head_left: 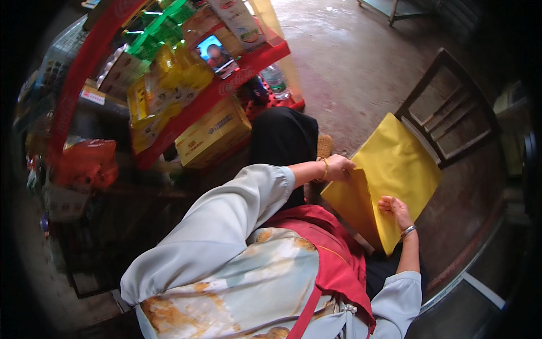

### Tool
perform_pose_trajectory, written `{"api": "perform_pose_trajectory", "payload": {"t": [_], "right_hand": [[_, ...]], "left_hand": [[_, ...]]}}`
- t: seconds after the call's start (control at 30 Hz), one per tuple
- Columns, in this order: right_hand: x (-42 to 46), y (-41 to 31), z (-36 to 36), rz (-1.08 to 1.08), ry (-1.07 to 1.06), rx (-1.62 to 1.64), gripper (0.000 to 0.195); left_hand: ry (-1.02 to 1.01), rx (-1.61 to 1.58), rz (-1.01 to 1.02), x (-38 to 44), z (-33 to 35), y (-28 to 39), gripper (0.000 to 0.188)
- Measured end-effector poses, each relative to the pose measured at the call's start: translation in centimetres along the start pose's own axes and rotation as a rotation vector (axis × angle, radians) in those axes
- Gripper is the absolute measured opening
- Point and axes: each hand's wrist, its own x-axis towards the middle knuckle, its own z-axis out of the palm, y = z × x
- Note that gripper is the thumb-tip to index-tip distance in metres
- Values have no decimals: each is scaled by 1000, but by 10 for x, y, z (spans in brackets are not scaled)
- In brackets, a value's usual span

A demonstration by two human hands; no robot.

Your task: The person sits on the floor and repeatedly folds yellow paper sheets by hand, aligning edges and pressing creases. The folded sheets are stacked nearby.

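A folded yellow sheet of cloth or similar soft material [396, 165] lies over a chair seat and reaches toward my lap. My left hand [340, 168], with a gold-coloured bracelet at the wrist, pinches the sheet's upper left edge, where one layer stands up from another. Over the sheet's lower right part is my right hand [396, 208], a silver-coloured bangle on its wrist. Its fingers are bent and close to the raised fold; whether they grip any material cannot be told.
The dark wooden chair back [449, 110] rises beyond the sheet. At the left stands a red drinks shelf [258, 59] with packaged goods and a lit phone [217, 55]. Below are a yellow carton [214, 131] and a plastic bottle [275, 80]. A red apron [338, 262] covers part of my lap.
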Motion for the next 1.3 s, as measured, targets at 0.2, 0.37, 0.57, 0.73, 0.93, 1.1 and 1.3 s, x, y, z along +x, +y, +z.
{"api": "perform_pose_trajectory", "payload": {"t": [0.2,0.37,0.57,0.73,0.93,1.1,1.3], "right_hand": [[-24,13,-56,203,-106,313,73],[-42,16,-68,217,-374,1138,82],[-56,23,-60,25,208,836,71],[-54,50,-69,-53,332,411,40],[-38,52,-47,-44,741,-187,25],[-32,42,-36,73,918,-509,32],[-23,44,-30,135,1003,-637,30]], "left_hand": [[131,-705,-35,9,9,-9,27],[170,-544,-133,41,20,-37,22],[261,-498,-178,47,22,-38,21],[332,-398,-225,45,19,-28,23],[381,-209,-263,47,21,-27,24],[446,-30,-297,41,14,-6,26],[468,8,-293,40,20,-11,25]]}}
